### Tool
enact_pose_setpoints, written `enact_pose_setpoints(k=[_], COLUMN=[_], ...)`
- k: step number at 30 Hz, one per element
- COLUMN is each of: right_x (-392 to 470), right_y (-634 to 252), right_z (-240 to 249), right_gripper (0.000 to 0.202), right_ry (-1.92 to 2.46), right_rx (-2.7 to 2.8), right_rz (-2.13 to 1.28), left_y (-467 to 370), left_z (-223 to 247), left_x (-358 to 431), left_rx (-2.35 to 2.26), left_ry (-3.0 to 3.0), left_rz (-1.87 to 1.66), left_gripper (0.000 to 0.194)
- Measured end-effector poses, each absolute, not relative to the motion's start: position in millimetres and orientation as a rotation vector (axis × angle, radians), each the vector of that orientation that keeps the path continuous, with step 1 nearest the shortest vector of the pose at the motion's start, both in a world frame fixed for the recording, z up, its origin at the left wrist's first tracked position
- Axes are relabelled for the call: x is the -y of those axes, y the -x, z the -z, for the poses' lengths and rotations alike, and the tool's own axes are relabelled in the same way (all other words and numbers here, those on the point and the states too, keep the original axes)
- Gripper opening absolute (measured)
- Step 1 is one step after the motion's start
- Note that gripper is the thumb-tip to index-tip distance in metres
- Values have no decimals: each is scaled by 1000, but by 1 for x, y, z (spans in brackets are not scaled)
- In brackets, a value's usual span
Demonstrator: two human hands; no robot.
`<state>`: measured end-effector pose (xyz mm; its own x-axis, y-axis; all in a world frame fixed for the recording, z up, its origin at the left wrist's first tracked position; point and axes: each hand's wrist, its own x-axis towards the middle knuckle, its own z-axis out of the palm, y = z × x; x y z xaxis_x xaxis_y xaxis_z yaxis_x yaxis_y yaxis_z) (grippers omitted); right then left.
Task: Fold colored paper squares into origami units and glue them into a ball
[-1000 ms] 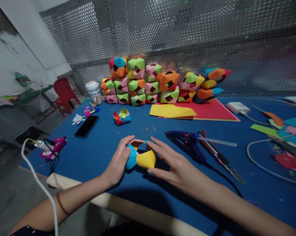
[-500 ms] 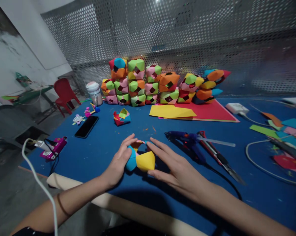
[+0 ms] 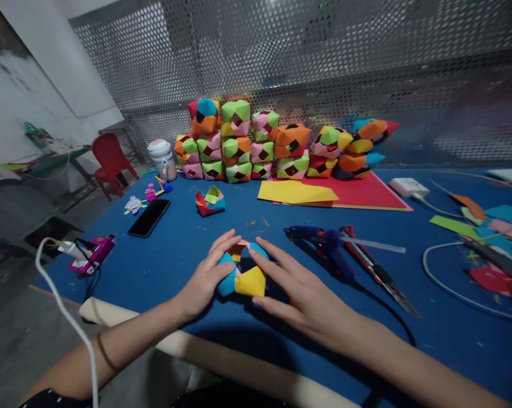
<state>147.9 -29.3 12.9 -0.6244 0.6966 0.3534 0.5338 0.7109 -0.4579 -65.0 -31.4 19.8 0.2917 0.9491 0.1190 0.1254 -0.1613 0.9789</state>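
Observation:
Low over the blue table, a folded paper ball (image 3: 250, 281) in yellow and blue, with a little pink and orange at its far side, sits between my hands, an opening in its top. My left hand (image 3: 207, 276) grips the blue side, its thumb on the near part and its fingers round the back. From the other side my right hand (image 3: 300, 286) holds the ball, fingers over the top and far edge, thumb low by the yellow piece. My fingers hide parts of both sides.
Finished paper balls (image 3: 238, 150) are stacked at the back near yellow and red sheets (image 3: 298, 192). A glue gun (image 3: 324, 241) and a utility knife (image 3: 379, 272) lie right of my hands. A phone (image 3: 150, 217) and small red-blue paper piece (image 3: 210, 203) lie left.
My right fingers have slid slightly further over the ball, and the ball has turned a little, showing more blue at its far right. My left hand stays almost in place.

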Motion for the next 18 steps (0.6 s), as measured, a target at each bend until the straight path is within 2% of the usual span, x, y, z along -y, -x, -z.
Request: enact_pose_setpoints(k=[8,12,18], right_x=[30,28,28], right_y=[-146,-146,-150], right_z=[-15,-10,-10], right_gripper=[65,74,73], right_ry=[961,908,775], right_rx=[2404,2310,2326], right_rz=[-433,-449,-389], left_y=[63,64,69], left_z=[-23,-25,-22], left_x=[34,38,44], left_rx=[-1066,-1115,-1044], left_ry=[-1560,-1624,-1764], left_rz=[-1048,-1064,-1090], left_gripper=[35,32,34])
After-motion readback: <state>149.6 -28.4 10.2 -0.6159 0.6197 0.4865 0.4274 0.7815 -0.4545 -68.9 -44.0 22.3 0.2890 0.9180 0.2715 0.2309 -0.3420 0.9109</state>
